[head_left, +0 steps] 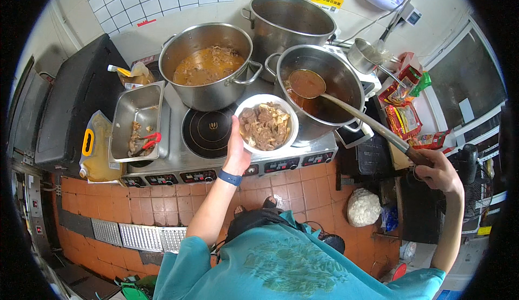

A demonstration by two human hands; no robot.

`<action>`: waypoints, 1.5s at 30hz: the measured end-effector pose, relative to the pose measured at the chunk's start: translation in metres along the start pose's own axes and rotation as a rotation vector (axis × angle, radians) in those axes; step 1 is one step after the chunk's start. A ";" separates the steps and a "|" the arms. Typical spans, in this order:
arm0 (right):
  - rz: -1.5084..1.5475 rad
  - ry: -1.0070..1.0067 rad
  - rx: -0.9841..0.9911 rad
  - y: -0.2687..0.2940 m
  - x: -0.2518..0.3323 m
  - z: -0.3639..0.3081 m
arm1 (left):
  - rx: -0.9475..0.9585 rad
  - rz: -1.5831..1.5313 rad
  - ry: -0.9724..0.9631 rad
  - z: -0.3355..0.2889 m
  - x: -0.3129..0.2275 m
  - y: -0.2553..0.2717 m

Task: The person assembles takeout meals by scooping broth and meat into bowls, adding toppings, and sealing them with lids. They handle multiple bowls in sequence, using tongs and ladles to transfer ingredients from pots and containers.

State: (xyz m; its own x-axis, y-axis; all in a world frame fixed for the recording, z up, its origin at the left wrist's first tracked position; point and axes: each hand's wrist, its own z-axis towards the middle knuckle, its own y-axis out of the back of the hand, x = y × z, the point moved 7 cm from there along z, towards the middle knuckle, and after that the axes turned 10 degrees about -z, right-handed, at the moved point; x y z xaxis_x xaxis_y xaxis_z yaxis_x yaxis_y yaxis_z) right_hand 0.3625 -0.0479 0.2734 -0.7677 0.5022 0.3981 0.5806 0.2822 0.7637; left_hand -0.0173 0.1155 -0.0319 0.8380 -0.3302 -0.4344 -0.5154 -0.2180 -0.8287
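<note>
My left hand (236,151) is closed on the near left side of a white bowl (292,133) heaped with pieces of cooked meat (265,124). In my right hand (437,171) is the handle of a long ladle (307,84), gripped near its end. Reddish-brown broth fills the ladle's round head, which is over the right stockpot (354,78). Dark broth with orange oil lies in that pot. The bowl is held just left of this pot, above the stove (254,166).
A stockpot (178,56) of meat in orange broth stands left, another stockpot (292,16) behind. Farther left are a steel pan (120,137) with red-handled tongs (150,142) and an oil jug (97,148). A small saucepan (361,56) and packets (403,119) are at right.
</note>
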 end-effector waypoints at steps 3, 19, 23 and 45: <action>0.069 0.008 -0.027 0.007 -0.001 -0.023 | 0.033 0.013 0.045 0.001 0.000 -0.003; -0.033 0.010 -0.142 -0.010 0.002 -0.090 | 0.060 0.091 0.037 -0.011 -0.036 -0.031; -0.110 0.056 -0.225 -0.016 0.010 -0.097 | 0.078 0.082 0.034 -0.013 -0.039 -0.034; -0.421 0.409 -0.544 -0.023 0.012 -0.074 | 0.050 -0.025 0.017 0.005 -0.026 -0.007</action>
State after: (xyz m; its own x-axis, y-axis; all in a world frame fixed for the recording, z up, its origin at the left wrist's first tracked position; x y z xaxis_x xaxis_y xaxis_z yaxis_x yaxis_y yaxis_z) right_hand 0.3201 -0.1091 0.2988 -0.9928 0.0726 0.0958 0.0875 -0.1099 0.9901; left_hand -0.0347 0.1299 -0.0169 0.8473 -0.3406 -0.4075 -0.4843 -0.1807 -0.8560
